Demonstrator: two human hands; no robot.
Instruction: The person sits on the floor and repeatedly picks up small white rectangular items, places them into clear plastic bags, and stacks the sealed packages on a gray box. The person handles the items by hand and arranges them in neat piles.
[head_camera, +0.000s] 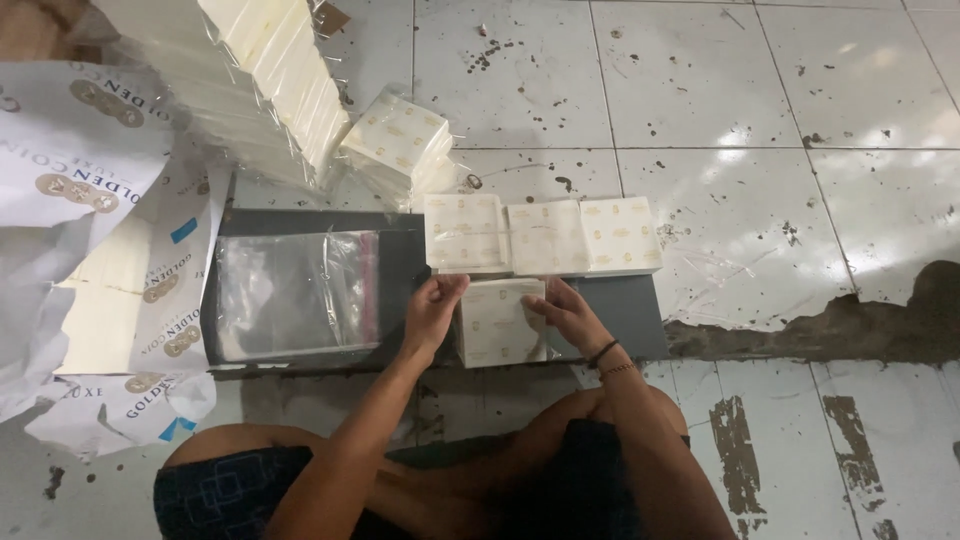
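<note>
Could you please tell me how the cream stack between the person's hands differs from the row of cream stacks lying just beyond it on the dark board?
The held stack is a single pile gripped by the left hand and right hand; the row of stacks is untouched. The held stack sits nearest the person, and the row lies farther out. The row spans three piles side by side. Both are cream squares with faint gold print on the dark board.

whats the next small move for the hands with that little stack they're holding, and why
Probably slide the stack up against the row of stacks just above it. Both hands, left and right, grip its sides on the dark board, and it sits slightly apart from that row. The clear bags lie untouched at the left.
</note>
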